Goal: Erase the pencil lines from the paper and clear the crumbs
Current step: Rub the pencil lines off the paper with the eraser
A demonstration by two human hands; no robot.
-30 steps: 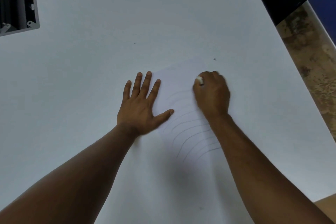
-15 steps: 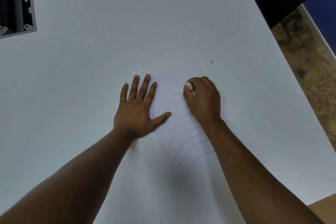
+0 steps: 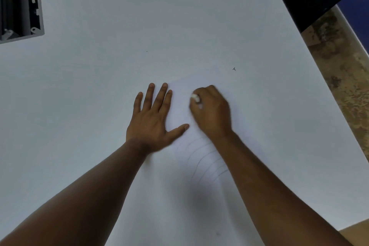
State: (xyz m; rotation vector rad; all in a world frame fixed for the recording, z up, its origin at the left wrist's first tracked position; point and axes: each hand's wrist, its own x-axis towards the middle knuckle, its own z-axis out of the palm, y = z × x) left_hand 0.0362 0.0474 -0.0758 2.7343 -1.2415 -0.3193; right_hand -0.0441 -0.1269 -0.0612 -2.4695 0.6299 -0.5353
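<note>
A white sheet of paper (image 3: 179,110) lies on the white table, hard to tell from it. Several curved pencil lines (image 3: 203,158) show on the sheet between my forearms. My left hand (image 3: 153,120) lies flat with spread fingers on the paper's left part. My right hand (image 3: 211,112) is curled round a small white eraser (image 3: 195,98), whose tip shows by the thumb, held down on the paper above the lines. The hand looks slightly blurred.
The white table (image 3: 139,26) fills the view. A grey open box (image 3: 38,6) with dark contents is set at the far left corner. A tiny dark speck (image 3: 234,69) lies beyond my right hand. The table's right edge drops to a mottled brown floor (image 3: 339,66).
My right hand with the eraser slid left toward my left hand, then a little back right. The left hand has stayed pressed flat on the sheet.
</note>
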